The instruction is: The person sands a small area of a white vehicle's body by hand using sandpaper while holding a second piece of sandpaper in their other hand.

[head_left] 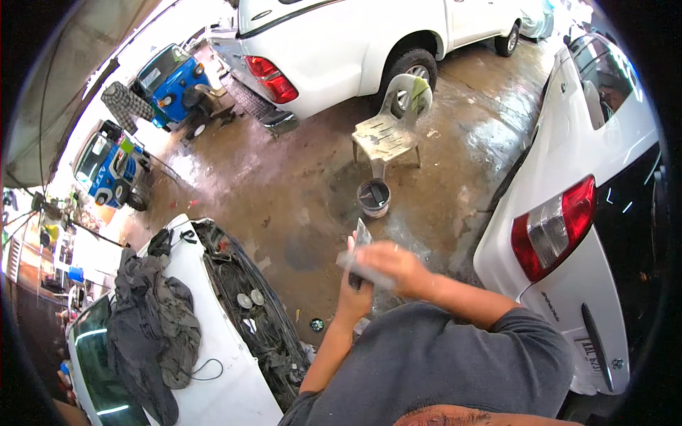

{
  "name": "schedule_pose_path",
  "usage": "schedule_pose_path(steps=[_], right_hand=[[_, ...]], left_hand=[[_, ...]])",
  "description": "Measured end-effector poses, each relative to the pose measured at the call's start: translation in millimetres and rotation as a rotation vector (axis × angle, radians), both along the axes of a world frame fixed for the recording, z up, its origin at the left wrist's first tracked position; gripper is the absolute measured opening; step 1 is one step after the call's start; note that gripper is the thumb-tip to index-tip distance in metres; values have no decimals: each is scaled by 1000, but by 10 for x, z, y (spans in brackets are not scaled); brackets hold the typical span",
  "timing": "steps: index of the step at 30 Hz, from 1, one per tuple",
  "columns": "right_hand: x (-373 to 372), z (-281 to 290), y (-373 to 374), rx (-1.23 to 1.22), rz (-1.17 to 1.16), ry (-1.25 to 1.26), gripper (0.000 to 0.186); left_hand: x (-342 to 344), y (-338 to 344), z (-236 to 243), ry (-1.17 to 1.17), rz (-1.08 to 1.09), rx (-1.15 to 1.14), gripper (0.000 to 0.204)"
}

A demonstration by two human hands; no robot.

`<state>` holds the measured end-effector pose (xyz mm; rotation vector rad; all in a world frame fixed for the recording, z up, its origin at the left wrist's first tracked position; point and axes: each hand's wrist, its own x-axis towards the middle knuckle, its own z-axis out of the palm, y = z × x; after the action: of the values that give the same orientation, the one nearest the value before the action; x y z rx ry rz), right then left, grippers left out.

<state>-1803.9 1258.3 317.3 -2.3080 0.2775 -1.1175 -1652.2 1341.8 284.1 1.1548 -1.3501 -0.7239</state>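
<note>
Both hands meet in front of my chest. My left hand (pixel 353 302) is closed on an upright flat grey blade (pixel 364 233) whose pointed end rises above the fingers. A dark part, perhaps its handle, shows at the palm. My right hand (pixel 399 266), partly smeared by motion, is closed on a flat grey strip (pixel 366 272) lying across the blade. Its exact kind is blurred. Beyond them on the floor stands a small round bucket (pixel 374 207) with a dark block-like thing in it.
A worn plastic chair (pixel 387 135) stands past the bucket. White vehicles surround me: a pickup (pixel 320 57) ahead, a car rear (pixel 568 298) at right, and an open-fronted car (pixel 227 383) at left with dark cloths (pixel 149 319) on it. The concrete floor (pixel 298 184) looks wet.
</note>
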Motion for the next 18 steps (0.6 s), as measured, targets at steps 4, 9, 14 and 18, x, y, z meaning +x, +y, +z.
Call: schedule_pose_path(steps=[4, 9, 14, 18], right_hand=[[307, -154, 214, -58, -44, -25, 53], [641, 49, 437, 47, 103, 44, 54], [1206, -386, 26, 466, -201, 24, 36], [1342, -76, 242, 1134, -174, -73, 41]], left_hand=[[199, 33, -264, 267, 6, 155, 72], [456, 284, -181, 212, 112, 50, 78], [776, 486, -41, 319, 195, 15, 69], [1262, 805, -138, 336, 305, 336, 55]])
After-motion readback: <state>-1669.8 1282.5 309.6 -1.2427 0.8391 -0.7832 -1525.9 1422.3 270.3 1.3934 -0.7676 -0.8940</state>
